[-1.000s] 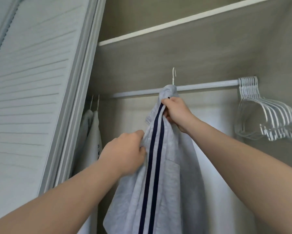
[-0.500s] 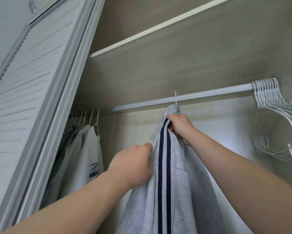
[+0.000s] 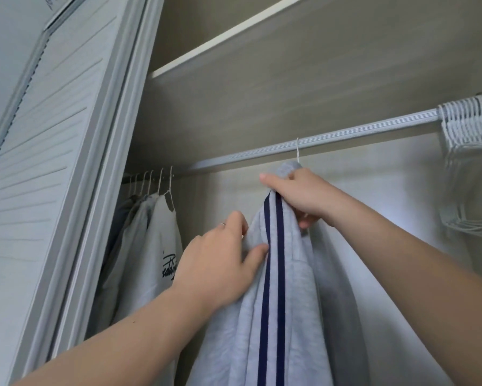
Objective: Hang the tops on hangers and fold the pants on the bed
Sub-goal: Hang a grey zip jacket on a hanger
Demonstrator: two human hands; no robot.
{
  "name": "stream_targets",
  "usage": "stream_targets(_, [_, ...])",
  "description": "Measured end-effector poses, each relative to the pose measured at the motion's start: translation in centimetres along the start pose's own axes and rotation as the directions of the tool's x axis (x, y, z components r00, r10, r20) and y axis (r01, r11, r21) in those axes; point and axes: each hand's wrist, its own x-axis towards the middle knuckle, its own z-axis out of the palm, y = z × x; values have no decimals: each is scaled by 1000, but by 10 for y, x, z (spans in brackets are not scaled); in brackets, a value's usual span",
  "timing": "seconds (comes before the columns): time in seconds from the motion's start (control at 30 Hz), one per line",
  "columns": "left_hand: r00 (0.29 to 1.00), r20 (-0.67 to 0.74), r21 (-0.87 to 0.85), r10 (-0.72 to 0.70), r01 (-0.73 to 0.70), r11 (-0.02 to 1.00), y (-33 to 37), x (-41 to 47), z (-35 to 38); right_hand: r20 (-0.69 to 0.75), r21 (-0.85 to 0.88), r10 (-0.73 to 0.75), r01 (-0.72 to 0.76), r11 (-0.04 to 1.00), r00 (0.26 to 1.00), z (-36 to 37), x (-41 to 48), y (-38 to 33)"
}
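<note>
A light grey top point(image 3: 289, 288) with two navy stripes hangs from a white wire hanger, whose hook point(image 3: 297, 150) sits over the closet rail point(image 3: 359, 129). My right hand point(image 3: 301, 195) grips the top's shoulder just under the hook. My left hand point(image 3: 223, 257) holds the fabric's left edge lower down, thumb on the front beside the stripes. Most of the hanger is hidden inside the top.
Several tops on hangers point(image 3: 156, 232) hang at the rail's left end, the nearest white with dark lettering. A bunch of empty white hangers point(image 3: 468, 140) crowds the right end. A louvred door point(image 3: 53, 162) stands at the left; a shelf point(image 3: 234, 40) runs above the rail.
The hanger's hook went up and over the rail. My view tilted upward and closer. My left hand loosened from a fist to a looser hold on the fabric's edge.
</note>
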Motion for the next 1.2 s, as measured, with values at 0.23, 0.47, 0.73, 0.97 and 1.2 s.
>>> stream_targets(0.23, [997, -45, 13, 57, -57, 998, 12, -21, -11, -61, -358, -170, 137, 924, 984, 9, -20, -21])
stream_targets(0.47, [983, 157, 161, -92, 67, 985, -1, -30, -2, -54, -204, -206, 191, 960, 977, 33, -10, -18])
stream_targets(0.73, [920, 316, 310, -231, 130, 942, -47, -32, 11, -45, -6, -248, 248, 969, 968, 88, 27, -2])
stream_targets(0.97, [897, 266, 445, -354, 211, 870, -100, -33, 26, 46, 53, -265, 263, 963, 963, 157, 69, 3])
stream_targets(1.2, [822, 241, 505, -515, 347, 790, -152, -28, 29, 138, 90, -259, 248, 965, 956, 224, 107, -10])
